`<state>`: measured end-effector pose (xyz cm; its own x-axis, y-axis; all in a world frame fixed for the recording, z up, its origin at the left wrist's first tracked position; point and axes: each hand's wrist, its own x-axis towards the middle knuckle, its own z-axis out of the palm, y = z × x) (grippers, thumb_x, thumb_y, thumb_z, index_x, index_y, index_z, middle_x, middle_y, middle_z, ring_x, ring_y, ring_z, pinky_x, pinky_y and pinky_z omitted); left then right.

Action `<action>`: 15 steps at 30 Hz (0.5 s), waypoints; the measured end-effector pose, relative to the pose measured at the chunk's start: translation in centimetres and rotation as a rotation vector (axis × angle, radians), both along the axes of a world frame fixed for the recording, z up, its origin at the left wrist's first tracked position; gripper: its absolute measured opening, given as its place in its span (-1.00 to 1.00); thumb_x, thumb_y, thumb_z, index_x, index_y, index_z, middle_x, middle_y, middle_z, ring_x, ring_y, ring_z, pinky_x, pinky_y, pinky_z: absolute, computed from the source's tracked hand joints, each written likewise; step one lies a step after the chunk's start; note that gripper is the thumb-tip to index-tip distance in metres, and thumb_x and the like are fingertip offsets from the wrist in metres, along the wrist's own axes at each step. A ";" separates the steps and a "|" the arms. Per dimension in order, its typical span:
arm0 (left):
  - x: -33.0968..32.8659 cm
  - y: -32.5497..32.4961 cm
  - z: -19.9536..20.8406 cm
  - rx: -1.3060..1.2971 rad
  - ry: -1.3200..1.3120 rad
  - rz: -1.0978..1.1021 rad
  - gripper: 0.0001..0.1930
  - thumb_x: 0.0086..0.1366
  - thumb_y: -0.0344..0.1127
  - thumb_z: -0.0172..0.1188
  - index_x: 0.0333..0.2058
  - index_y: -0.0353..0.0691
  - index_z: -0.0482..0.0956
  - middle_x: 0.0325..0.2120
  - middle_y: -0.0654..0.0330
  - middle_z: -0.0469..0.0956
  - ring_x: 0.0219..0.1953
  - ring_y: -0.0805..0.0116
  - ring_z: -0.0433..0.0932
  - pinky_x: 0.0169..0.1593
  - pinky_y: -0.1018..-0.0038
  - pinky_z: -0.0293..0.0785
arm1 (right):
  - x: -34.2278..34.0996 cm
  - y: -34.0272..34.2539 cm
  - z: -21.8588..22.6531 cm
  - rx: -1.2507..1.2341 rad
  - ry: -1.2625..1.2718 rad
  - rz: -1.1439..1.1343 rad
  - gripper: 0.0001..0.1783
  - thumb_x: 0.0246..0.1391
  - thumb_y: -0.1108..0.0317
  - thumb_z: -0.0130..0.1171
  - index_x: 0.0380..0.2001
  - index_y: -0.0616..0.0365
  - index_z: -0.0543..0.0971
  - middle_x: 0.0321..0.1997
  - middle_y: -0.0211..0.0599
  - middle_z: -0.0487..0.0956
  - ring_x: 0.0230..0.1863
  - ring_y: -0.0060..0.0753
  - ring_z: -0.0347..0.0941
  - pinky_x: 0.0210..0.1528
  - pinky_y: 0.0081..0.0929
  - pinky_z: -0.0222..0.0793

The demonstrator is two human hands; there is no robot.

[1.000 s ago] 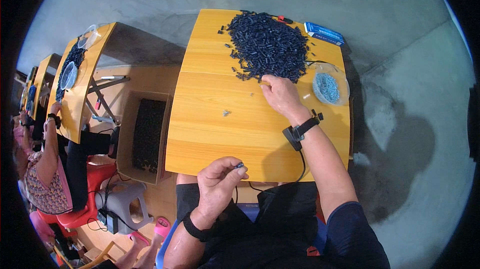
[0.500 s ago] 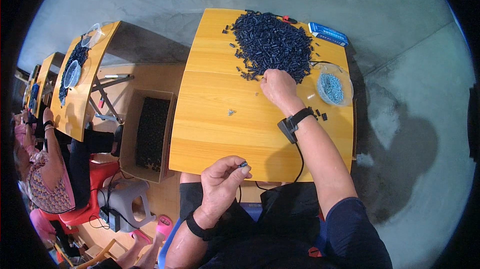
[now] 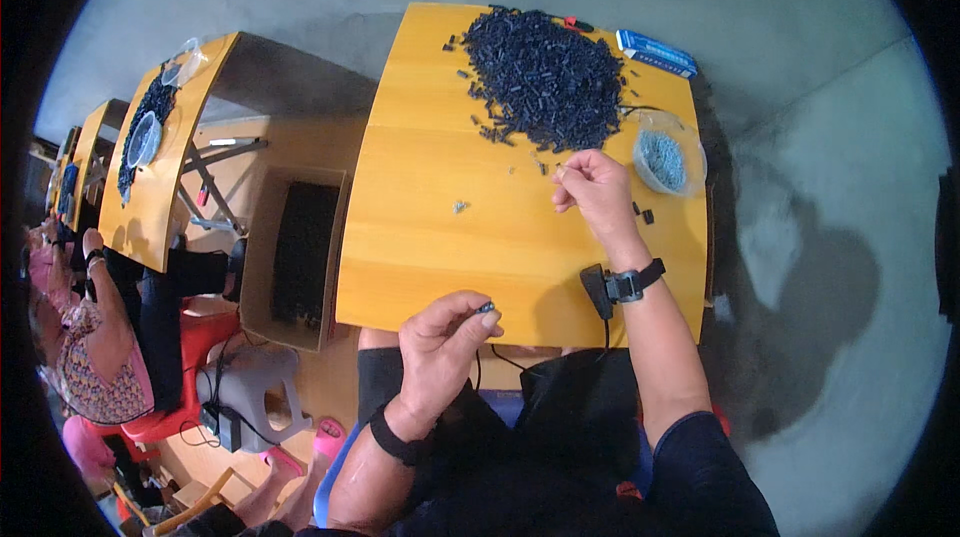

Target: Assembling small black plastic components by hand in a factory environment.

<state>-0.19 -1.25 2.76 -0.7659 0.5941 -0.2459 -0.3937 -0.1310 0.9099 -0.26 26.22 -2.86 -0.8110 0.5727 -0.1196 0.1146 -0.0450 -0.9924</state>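
Note:
Near the table's front edge my left hand [image 3: 440,349] pinches a small dark plastic piece [image 3: 486,307] between thumb and fingertips. Farther in, my right hand [image 3: 598,199] hovers over the wooden table [image 3: 420,247], its thumb and index finger pressed together. What they hold, if anything, is too small to make out. Just beyond those fingertips lies a big pile of short black plastic pieces [image 3: 545,77]. To the right of the hand stands a clear plastic bowl [image 3: 697,165] with many small light-blue pieces [image 3: 662,159] in it.
A tiny heap of silvery bits [image 3: 460,207] lies mid-table. Loose black pieces [image 3: 647,216] are beside my right wrist. A blue-and-white box [image 3: 655,53] sits at the far right corner. An open carton [image 3: 342,257] of dark pieces stands left of the table; co-workers [image 3: 105,347] sit beyond it.
My right hand has drawn back from the pile's near edge, slightly right and toward me, with its fingers pinched. My left hand stays nearly in place, still holding the small dark piece.

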 end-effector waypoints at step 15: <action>2.2 0.0 2.8 0.013 0.155 -0.045 -0.84 0.22 -0.57 0.18 -0.20 -0.39 0.53 -0.37 0.08 0.60 -0.37 0.36 0.63 -0.24 0.50 0.59 | 9.1 -8.8 7.6 -0.675 0.161 0.021 -0.89 0.13 0.48 0.09 -0.25 0.16 0.46 -0.39 -0.24 0.57 -0.50 -0.47 0.55 -0.47 -0.50 0.55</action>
<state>2.01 -1.27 5.57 -0.7666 0.6311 -0.1186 -0.2542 -0.1287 0.9586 8.86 17.47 4.69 -0.8586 0.3991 -0.3216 -0.0238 -0.6578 -0.7528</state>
